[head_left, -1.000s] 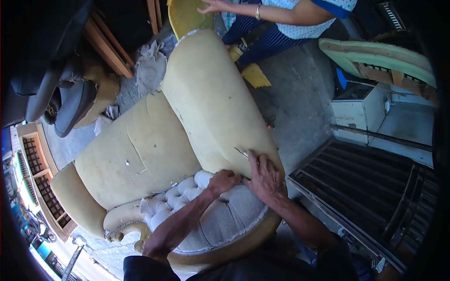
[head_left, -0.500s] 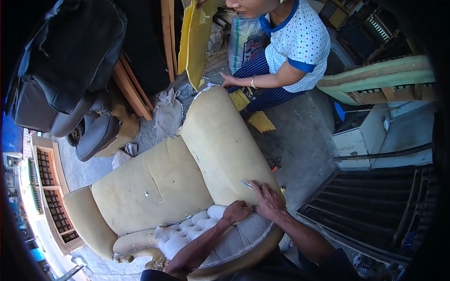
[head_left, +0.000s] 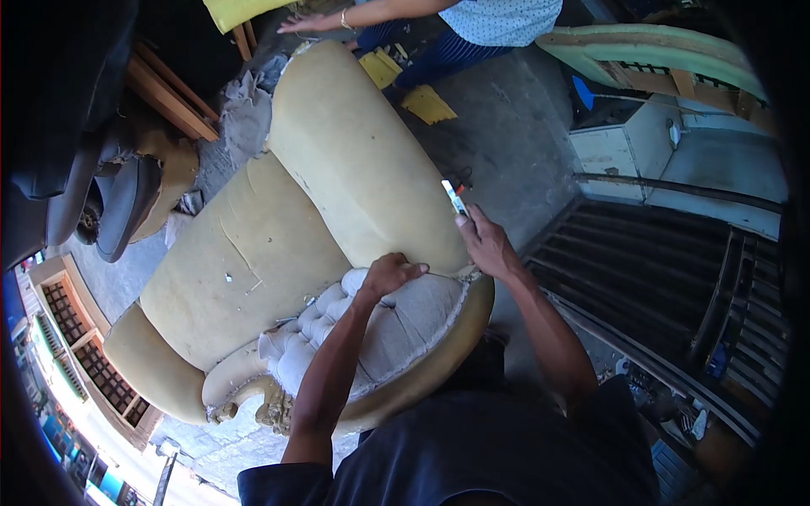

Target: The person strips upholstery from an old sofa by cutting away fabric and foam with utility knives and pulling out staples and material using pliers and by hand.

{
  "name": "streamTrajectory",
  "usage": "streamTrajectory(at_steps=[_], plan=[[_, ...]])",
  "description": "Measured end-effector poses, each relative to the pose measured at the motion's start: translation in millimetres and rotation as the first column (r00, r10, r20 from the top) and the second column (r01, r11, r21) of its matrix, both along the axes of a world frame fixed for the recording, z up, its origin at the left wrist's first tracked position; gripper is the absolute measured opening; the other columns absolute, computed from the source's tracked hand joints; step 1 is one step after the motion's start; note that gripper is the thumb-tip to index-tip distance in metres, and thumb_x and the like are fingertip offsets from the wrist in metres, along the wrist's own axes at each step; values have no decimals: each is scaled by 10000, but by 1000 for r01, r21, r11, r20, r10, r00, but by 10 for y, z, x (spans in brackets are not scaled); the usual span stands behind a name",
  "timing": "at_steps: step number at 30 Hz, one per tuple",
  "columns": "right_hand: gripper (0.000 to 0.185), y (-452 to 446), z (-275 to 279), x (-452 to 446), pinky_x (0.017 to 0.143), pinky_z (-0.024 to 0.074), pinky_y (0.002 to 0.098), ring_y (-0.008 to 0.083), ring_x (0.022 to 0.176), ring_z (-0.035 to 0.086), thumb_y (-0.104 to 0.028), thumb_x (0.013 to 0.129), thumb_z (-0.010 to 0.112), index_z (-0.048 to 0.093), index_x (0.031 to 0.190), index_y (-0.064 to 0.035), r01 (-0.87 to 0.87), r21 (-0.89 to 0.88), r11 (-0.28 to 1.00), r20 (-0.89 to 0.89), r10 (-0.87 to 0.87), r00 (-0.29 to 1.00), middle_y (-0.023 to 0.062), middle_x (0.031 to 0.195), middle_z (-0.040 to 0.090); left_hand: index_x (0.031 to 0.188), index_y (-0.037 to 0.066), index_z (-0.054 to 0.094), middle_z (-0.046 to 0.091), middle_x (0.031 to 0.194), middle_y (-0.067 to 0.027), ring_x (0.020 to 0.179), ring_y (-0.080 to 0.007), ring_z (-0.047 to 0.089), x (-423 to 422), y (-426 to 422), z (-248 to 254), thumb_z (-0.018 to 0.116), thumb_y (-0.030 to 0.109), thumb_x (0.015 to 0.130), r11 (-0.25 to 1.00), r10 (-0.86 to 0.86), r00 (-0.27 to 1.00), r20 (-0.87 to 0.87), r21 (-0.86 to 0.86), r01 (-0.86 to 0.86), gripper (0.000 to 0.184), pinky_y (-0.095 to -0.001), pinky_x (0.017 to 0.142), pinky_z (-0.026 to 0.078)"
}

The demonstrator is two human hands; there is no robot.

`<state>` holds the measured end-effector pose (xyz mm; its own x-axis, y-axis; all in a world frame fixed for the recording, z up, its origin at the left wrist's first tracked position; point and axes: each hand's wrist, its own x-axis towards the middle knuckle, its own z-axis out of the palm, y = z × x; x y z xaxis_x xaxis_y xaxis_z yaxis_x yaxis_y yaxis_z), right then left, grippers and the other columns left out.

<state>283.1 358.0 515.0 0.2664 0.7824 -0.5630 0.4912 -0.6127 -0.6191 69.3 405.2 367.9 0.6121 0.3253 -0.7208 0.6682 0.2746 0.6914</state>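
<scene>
A cream-coloured sofa (head_left: 354, 160) without its outer cover stands in front of me, its surface worn and creased. A grey tufted fabric panel (head_left: 413, 329) covers part of its near side. My left hand (head_left: 390, 275) is closed at the upper edge of that panel, where it meets the cream padding; its fingertips are partly hidden. My right hand (head_left: 489, 242) is raised just off the sofa's right end, wrapped round a slim utility knife (head_left: 453, 196) that points up and away from me. Carved trim (head_left: 274, 407) shows at the sofa's lower front.
Another person (head_left: 498, 25) is beyond the sofa, one arm stretched over its far end, near a yellow foam sheet (head_left: 245, 10). Yellow foam scraps (head_left: 429, 104) lie on the floor. Dark seat parts (head_left: 131, 202) are piled left; a dark slatted frame (head_left: 633, 261) lies right.
My right hand has lifted the utility knife off the padding and moved right, beyond the sofa's edge. My left hand remains at the panel's edge. The view has shifted; the other person's arm is now outstretched.
</scene>
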Motion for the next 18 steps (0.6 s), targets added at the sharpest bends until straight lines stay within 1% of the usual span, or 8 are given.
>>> streamTrajectory(at_steps=[2, 3, 5, 6, 8, 11, 14, 18], plan=[[335, -24, 110, 107, 785, 539, 475, 354, 764, 677, -320, 1058, 477, 508, 1272, -64, 251, -215, 944, 6, -256, 967, 157, 873, 681, 1069, -58, 716, 732, 1026, -209, 995, -312, 700, 48, 48, 38, 792, 591, 762, 1000, 24, 999, -32, 8, -24, 722, -379, 894, 525], [335, -91, 114, 159, 785, 539, 475, 354, 764, 677, -320, 1058, 477, 508, 1272, -64, 250, -229, 941, 11, -255, 967, 157, 873, 681, 1042, -55, 723, 735, 990, -197, 958, -301, 704, 41, 51, 29, 806, 584, 751, 999, 38, 998, -47, 0, -38, 707, -377, 868, 530], [350, -256, 164, 233, 713, 521, 508, 415, 705, 674, -322, 1057, 468, 501, 1290, -63, 118, -261, 958, 215, -62, 975, 186, 825, 679, 941, -46, 737, 735, 872, -166, 846, -276, 704, 35, 22, 45, 839, 578, 717, 998, 57, 995, -76, 16, -56, 670, -373, 797, 539], [350, -276, 236, 214, 713, 521, 508, 415, 705, 674, -322, 1057, 468, 501, 1290, -63, 118, -267, 957, 223, -58, 973, 186, 825, 679, 941, -46, 737, 735, 872, -166, 846, -276, 704, 43, 24, 40, 839, 578, 717, 998, 59, 996, -69, 8, -59, 670, -373, 797, 539], [350, -286, 415, 150, 724, 498, 541, 473, 796, 663, -318, 1051, 461, 508, 1295, -72, -84, -298, 951, 339, 188, 922, 240, 840, 669, 878, -42, 734, 728, 813, -153, 804, -253, 699, 54, 48, 27, 856, 569, 697, 998, 66, 993, -95, 9, -66, 648, -367, 774, 538], [338, -303, 451, 159, 744, 480, 567, 492, 881, 643, -307, 1042, 466, 525, 1294, -89, -101, -323, 941, 271, 194, 943, 269, 874, 662, 833, -30, 736, 725, 776, -132, 767, -231, 695, 62, 65, 74, 870, 567, 677, 997, 71, 989, -132, 22, -69, 632, -364, 750, 541], [324, -420, 315, 200, 741, 468, 565, 486, 868, 642, -311, 1034, 484, 541, 1268, -94, -28, -253, 967, 349, 118, 930, 257, 850, 659, 803, -9, 743, 726, 762, -115, 736, -216, 690, 44, 5, 50, 877, 565, 667, 988, 135, 986, -103, 85, -126, 605, -363, 718, 543], [315, -431, 294, 319, 734, 462, 555, 491, 850, 636, -315, 1029, 496, 548, 1236, -82, 26, -241, 970, 356, 63, 933, 254, 833, 653, 778, 3, 744, 730, 769, -110, 725, -224, 694, 54, 97, 138, 874, 569, 666, 994, 103, 987, -127, 37, -99, 590, -367, 717, 546]])
